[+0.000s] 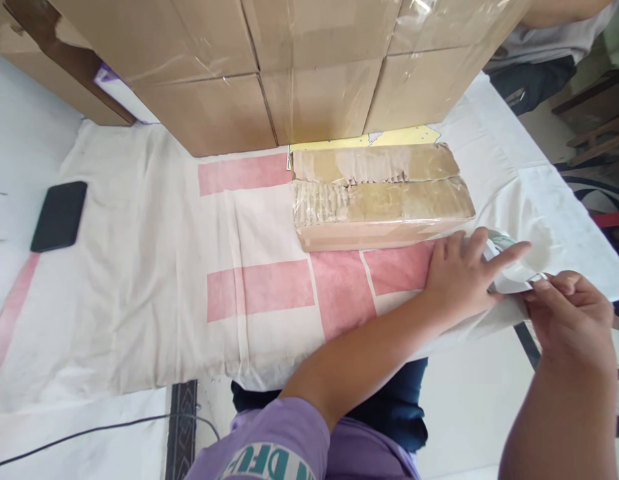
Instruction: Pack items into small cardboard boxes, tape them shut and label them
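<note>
At the right side of the cloth-covered table, a roll of clear tape (520,270) with a pale core stands between my hands. My left hand (459,270) grips its left side, thumb reaching across the top and the other fingers close to the cloth. With thumb and forefinger, my right hand (572,313) pinches the near right edge of the roll, where the tape's end seems to be; the fingertips partly cover it. Just beyond my left hand lies a long cardboard box (379,200), its top torn and layered with shiny tape.
A wall of taped cardboard boxes (319,87) stands at the back. A black phone (59,215) lies far left on the wrinkled tablecloth (154,267). Another person's arm (564,12) shows at the top right. A dark cable (114,424) runs below the table's front edge.
</note>
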`<action>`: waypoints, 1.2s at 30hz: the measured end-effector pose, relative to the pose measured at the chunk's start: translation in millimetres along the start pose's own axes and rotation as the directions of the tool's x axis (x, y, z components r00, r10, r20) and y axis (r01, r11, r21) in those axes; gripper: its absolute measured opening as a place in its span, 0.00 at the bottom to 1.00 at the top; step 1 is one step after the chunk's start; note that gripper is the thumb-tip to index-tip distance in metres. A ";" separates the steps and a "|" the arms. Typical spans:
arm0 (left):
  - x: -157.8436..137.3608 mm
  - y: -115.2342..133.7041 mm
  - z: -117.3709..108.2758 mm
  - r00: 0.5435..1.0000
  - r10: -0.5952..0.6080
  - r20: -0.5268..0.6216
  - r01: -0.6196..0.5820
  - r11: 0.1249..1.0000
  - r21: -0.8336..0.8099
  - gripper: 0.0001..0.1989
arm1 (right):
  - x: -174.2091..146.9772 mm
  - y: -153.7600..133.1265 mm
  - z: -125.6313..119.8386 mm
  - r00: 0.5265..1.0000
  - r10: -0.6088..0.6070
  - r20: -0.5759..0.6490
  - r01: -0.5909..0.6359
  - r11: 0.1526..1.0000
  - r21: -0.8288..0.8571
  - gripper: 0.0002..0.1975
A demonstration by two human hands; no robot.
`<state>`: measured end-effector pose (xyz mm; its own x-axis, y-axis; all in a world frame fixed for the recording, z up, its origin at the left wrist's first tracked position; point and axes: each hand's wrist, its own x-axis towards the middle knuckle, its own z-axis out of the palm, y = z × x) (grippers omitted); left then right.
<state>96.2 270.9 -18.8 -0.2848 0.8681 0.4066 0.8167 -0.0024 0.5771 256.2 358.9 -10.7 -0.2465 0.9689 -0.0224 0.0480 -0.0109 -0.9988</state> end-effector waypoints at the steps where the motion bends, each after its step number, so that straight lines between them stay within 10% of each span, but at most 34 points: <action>1: -0.1 0.0 -0.5 1.000 -0.004 -0.001 0.004 1.000 -0.001 0.33 | -1.0 -0.2 1.2 1.000 -0.007 -0.008 0.007 1.000 -0.002 0.30; 20: -0.2 0.1 -5.2 0.999 -0.021 0.041 0.020 1.000 0.021 0.30 | -7.0 -5.8 8.3 0.999 -0.019 -0.044 0.018 1.000 -0.009 0.25; 36: 3.9 -0.2 7.6 0.999 -0.040 0.000 0.040 0.995 -0.091 0.43 | -5.8 -29.6 -2.1 0.911 0.373 0.174 -0.369 0.928 -0.059 0.31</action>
<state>98.8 278.1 -22.7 -0.3172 0.8677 0.3828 0.7556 -0.0128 0.6549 258.2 354.1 19.0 -0.3750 0.8359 -0.4008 0.1926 -0.3527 -0.9157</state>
